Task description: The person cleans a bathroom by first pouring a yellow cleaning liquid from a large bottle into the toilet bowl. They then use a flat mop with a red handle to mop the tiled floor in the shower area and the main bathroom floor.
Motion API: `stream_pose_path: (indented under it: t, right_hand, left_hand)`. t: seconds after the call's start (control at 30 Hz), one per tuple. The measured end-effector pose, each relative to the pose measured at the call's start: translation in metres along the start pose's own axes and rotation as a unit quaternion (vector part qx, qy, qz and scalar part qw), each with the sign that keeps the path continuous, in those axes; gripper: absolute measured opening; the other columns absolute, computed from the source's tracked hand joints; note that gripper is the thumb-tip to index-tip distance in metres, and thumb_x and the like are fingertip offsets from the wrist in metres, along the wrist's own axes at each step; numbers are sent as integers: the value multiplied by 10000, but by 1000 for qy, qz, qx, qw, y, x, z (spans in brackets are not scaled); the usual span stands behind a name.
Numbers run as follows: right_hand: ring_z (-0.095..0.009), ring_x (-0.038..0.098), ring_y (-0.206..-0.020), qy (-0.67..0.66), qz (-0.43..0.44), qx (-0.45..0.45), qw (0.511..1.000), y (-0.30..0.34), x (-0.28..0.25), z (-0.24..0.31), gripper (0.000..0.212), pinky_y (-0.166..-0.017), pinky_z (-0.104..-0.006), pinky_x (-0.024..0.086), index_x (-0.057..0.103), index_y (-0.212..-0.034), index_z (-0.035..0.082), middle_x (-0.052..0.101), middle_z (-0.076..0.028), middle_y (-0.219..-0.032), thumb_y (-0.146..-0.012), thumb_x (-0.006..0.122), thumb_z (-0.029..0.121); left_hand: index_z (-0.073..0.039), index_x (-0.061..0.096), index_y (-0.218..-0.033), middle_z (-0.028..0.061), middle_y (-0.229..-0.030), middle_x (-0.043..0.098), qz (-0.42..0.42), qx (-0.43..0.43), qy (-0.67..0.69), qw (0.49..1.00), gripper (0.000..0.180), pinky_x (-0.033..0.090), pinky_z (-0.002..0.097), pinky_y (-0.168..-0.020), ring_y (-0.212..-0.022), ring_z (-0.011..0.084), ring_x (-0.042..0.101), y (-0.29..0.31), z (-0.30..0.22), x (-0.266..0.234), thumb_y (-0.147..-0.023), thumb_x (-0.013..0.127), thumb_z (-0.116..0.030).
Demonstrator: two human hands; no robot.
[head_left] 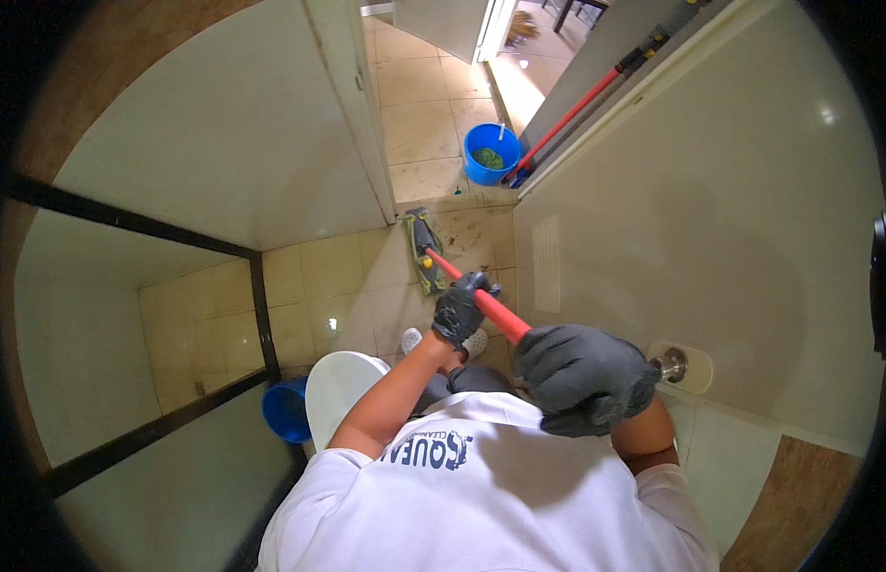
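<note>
Both my hands wear black gloves and grip a flat mop with a red pole (503, 316). My left hand (459, 310) is wrapped round the pole lower down. Higher up, my right hand (588, 379) is closed round the top end of the pole. The grey mop head (424, 238), with a green-edged pad under it, lies on the tiled floor (366, 257) near the doorway. Dark smudges mark the tiles to the right of the mop head.
A blue bucket (476, 173) with green cloth inside stands at the doorway, next to a leaning red pole (586, 103). A door with a metal knob (670, 365) is at right. A white toilet (336, 386), another blue bucket (285, 412) and a black-framed glass partition (263, 310) are at left.
</note>
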State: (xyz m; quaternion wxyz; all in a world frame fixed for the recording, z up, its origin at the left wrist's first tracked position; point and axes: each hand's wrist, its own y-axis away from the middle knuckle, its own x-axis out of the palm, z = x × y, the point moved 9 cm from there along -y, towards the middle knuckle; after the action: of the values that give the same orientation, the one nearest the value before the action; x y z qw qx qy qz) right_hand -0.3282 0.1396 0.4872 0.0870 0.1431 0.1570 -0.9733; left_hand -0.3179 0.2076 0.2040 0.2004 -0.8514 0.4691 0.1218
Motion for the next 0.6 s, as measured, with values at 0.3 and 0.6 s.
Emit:
stream_pose_path:
  t: [0.3,0.6]
  right_hand:
    - [-337,552,-627,67,-188,85,976,76,-38,-34,180,-699,-429,471,528,-620,26,522,-108,-623,-625,682,118]
    - [-375,530,-672,164,-387,143,896,157,-60,-23,230,-688,-424,455,496,-669,6,510,-143,-663,-616,714,58]
  left_hand:
    - [-54,528,-768,174,-751,567,117,22,-52,992,199,462,437,-641,-722,366,572,-38,21,63,-774,674,-188]
    - [-77,553,-801,156,-772,578,297,163,10,941,190,470,455,-664,-763,364,586,-74,-22,181,-747,669,-217]
